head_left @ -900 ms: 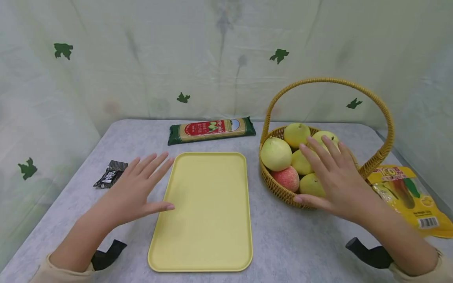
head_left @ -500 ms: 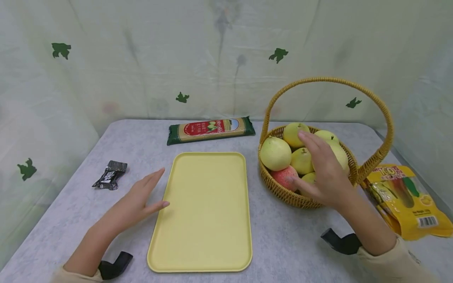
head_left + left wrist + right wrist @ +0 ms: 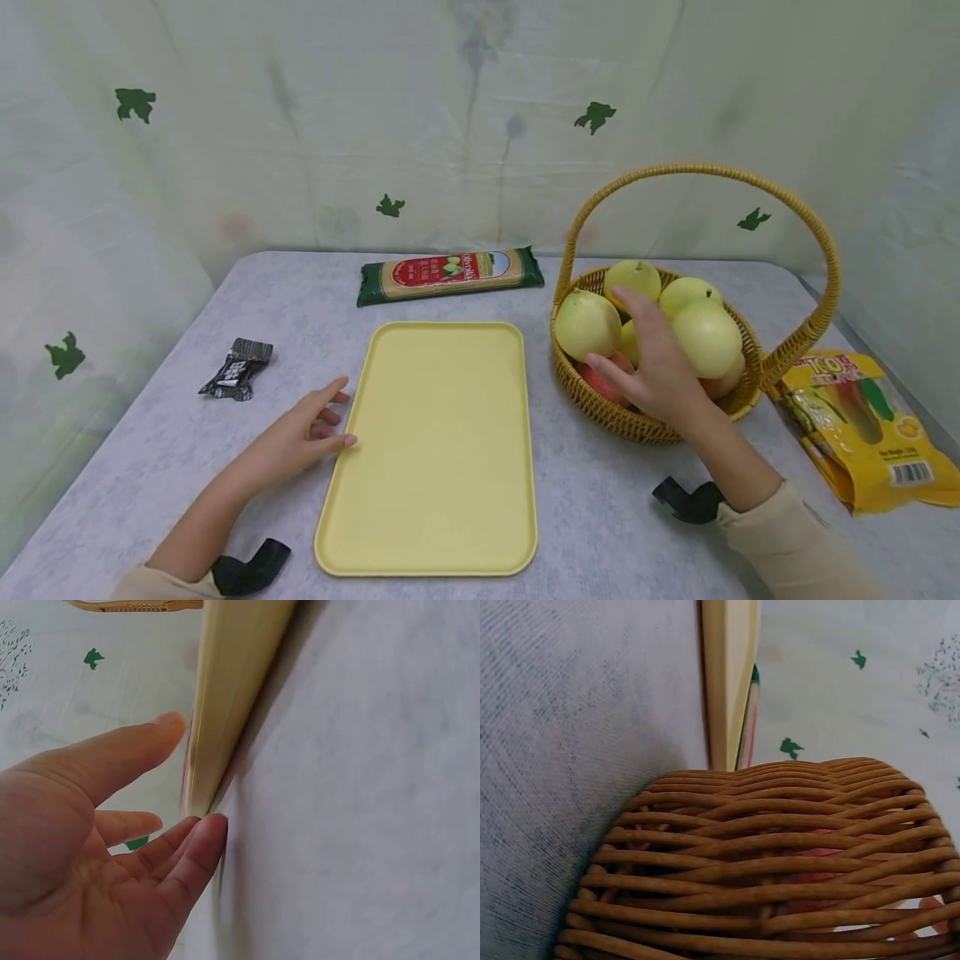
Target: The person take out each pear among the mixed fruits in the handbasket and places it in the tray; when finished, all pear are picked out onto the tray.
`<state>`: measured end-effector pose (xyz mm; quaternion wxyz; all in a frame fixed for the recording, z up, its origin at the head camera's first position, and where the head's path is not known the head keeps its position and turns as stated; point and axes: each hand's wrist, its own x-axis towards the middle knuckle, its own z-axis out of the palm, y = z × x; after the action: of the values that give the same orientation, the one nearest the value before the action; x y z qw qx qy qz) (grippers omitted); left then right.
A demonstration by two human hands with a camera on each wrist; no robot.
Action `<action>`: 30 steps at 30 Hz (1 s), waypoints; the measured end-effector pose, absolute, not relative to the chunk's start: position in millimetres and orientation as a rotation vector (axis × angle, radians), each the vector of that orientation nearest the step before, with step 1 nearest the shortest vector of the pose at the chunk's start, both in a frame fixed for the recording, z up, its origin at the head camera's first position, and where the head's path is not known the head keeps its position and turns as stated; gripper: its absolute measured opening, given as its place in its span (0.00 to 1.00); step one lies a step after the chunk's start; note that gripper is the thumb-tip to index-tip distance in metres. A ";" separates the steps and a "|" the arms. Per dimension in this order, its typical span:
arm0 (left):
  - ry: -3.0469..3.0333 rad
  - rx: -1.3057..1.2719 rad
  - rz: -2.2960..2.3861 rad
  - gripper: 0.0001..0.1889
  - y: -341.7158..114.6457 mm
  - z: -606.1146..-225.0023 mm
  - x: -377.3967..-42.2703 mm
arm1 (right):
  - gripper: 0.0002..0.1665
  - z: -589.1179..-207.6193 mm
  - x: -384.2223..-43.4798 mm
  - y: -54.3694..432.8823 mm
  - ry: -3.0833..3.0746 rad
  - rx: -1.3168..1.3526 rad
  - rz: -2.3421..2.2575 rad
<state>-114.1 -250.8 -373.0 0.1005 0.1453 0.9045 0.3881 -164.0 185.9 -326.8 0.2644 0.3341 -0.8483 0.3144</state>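
My left hand (image 3: 288,442) is at the left edge of a pale yellow tray (image 3: 423,450), thumb toward its rim and fingers loosely bent. In the left wrist view, nothing is between that hand's thumb and fingers beside the tray's side wall (image 3: 232,690); whether they touch it I cannot tell. My right hand (image 3: 663,375) hovers over the front of a wicker basket (image 3: 630,425), thumb and fingers spread above the fruit. Around it are a pale round pear (image 3: 588,327), a larger pear (image 3: 707,337) and a partly hidden red peach (image 3: 600,383). The basket's wall (image 3: 765,877) fills the right wrist view.
A spaghetti packet (image 3: 450,277) lies behind the tray. At the left is a small black wrapped packet (image 3: 237,369). A yellow dried-mango bag (image 3: 870,425) lies right of the basket, whose tall arched handle (image 3: 701,169) rises over the fruit.
My right hand has moved left and inward over the basket's fruit. My left hand has come down beside the tray's left edge, its fingers bending more. Tray and basket stay put.
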 end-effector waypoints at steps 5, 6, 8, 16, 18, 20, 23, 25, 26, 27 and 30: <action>2.555 0.388 1.312 0.43 -250.7 -376.7 -113.9 | 0.45 -328.3 -165.7 186.4 -2.426 0.833 0.917; 2.531 0.384 1.341 0.43 -250.8 -377.6 -114.1 | 0.46 -328.1 -166.0 186.2 -2.451 0.821 0.932; 2.485 0.375 1.394 0.43 -251.5 -379.3 -114.6 | 0.47 -327.6 -167.0 185.4 -2.496 0.800 0.960; 2.404 0.375 1.474 0.41 -254.9 -384.1 -116.4 | 0.48 -322.7 -171.7 181.9 -2.660 0.687 1.086; 2.379 0.383 1.497 0.40 -255.4 -385.2 -117.0 | 0.48 -321.2 -173.8 181.1 -2.693 0.656 1.132; 2.348 0.398 1.524 0.38 -255.8 -386.4 -117.8 | 0.48 -320.2 -175.5 180.4 -2.720 0.625 1.175; 2.306 0.412 1.558 0.37 -256.3 -388.2 -118.2 | 0.48 -319.0 -178.1 179.2 -2.753 0.588 1.228; 2.283 0.411 1.577 0.37 -256.6 -389.4 -118.3 | 0.48 -318.8 -179.6 178.7 -2.777 0.572 1.248; 2.275 0.410 1.584 0.37 -256.8 -389.8 -118.3 | 0.49 -318.8 -180.4 178.6 -2.789 0.566 1.255; 2.266 0.406 1.591 0.37 -256.9 -390.2 -118.3 | 0.49 -318.7 -181.0 178.5 -2.795 0.563 1.267; 2.245 0.404 1.609 0.37 -257.1 -390.6 -118.5 | 0.50 -318.7 -182.3 178.6 -2.790 0.558 1.292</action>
<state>-118.5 -257.1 -390.6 0.1742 0.1425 0.7918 0.5678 -182.3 178.6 -318.7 0.0085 0.1785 -0.8928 0.4135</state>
